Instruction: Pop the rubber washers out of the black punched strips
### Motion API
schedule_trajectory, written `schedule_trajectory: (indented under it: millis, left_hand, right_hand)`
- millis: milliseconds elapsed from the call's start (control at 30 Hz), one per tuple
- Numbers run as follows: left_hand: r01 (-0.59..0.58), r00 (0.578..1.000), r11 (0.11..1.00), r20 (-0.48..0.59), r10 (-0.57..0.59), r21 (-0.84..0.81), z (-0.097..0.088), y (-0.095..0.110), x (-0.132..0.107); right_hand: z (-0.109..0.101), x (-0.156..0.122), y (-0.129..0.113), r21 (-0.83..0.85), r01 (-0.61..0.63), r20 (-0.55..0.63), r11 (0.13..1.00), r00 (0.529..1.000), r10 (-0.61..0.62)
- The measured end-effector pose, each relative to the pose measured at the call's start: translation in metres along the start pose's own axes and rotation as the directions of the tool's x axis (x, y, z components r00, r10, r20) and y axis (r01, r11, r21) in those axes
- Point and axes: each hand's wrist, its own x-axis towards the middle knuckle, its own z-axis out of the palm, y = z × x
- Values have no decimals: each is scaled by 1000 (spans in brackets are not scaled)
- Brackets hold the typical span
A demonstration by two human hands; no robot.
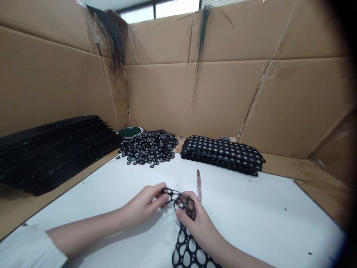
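Both my hands meet low in the middle of a white sheet [245, 208] over a black rubber strip full of round holes [187, 245]. My left hand [145, 204] pinches the strip's far end with fingers closed. My right hand [199, 223] grips the strip a little nearer to me, fingers curled over it. The strip runs down toward me under my right wrist. A reddish pen-like tool [199, 184] lies on the sheet just beyond my right hand.
A heap of small black rings with grey centres [150, 147] lies at the back, a green-filled dish [129, 131] behind it. A stack of filled dotted strips [223, 152] sits at the back right, a large stack of black strips [52, 152] on the left. Cardboard walls [195, 93] surround the table.
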Motion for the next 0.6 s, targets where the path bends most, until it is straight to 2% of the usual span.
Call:
schedule_trajectory:
  millis: [100, 200, 300, 400, 500, 567, 600]
  left_hand:
    - [113, 981, 992, -154, -119, -50, -24, -9, -18]
    - [204, 929, 979, -314, -195, -7, -48, -19, -48]
    - [282, 874, 959, -405, -269, -30, -64, -29, -82]
    - [349, 833, 930, -416, -365, -116, -74, -37, -111]
    - [371, 784, 916, -477, -397, -151, -86, -36, -128]
    - [372, 737, 917, -554, -386, -145, -98, -31, -134]
    - [374, 696, 916, -610, -379, -143, -105, -28, -136]
  right_hand:
    - [-3, -3, -4, -208, 5, 38, 978, 999, 3]
    - [-7, -4, -6, -392, 62, 174, 918, 985, 8]
    - [-11, -7, -7, -506, 88, 256, 858, 965, 52]
    - [-16, -8, -7, -525, 89, 341, 847, 933, 113]
    - [-19, 3, -15, -468, 99, 412, 878, 903, 118]
    - [-20, 22, -31, -384, 85, 427, 919, 899, 95]
    - [-19, 35, -43, -329, 75, 454, 941, 886, 89]
